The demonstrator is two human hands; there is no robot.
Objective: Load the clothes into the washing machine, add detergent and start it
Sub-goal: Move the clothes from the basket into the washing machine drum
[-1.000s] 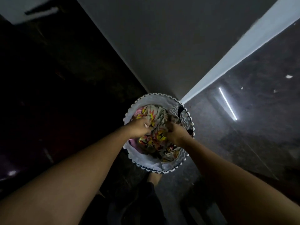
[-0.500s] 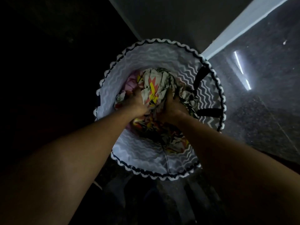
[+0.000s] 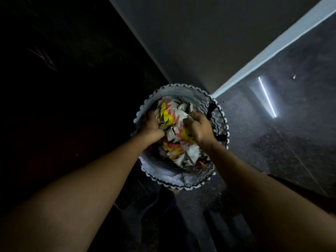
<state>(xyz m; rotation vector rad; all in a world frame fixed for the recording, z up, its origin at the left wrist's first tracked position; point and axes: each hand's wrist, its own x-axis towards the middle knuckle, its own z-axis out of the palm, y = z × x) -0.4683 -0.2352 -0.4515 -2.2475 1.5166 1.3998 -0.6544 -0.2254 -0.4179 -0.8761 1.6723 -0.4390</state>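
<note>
A round fabric laundry basket [image 3: 179, 182] with a white zigzag rim and grey chevron lining stands on the floor below me. A bundle of patterned cloth [image 3: 174, 135] in white, yellow, red and black fills its mouth. My left hand [image 3: 151, 125] grips the bundle's left side, fingers tucked under the fabric. My right hand [image 3: 199, 127] grips the right side, fingers curled into the cloth. No washing machine or detergent is in view.
A grey wall [image 3: 200, 42] with a pale skirting board [image 3: 272, 51] runs behind the basket. Glossy dark floor tiles [image 3: 291, 133] lie to the right, reflecting a strip light. The left side is very dark. A black basket handle [image 3: 211, 109] shows at the right rim.
The view has pulled back from the basket, which looks smaller than half a second ago. Both hands have spread to the sides of the bundle, and the cloth sits higher in the basket's mouth.
</note>
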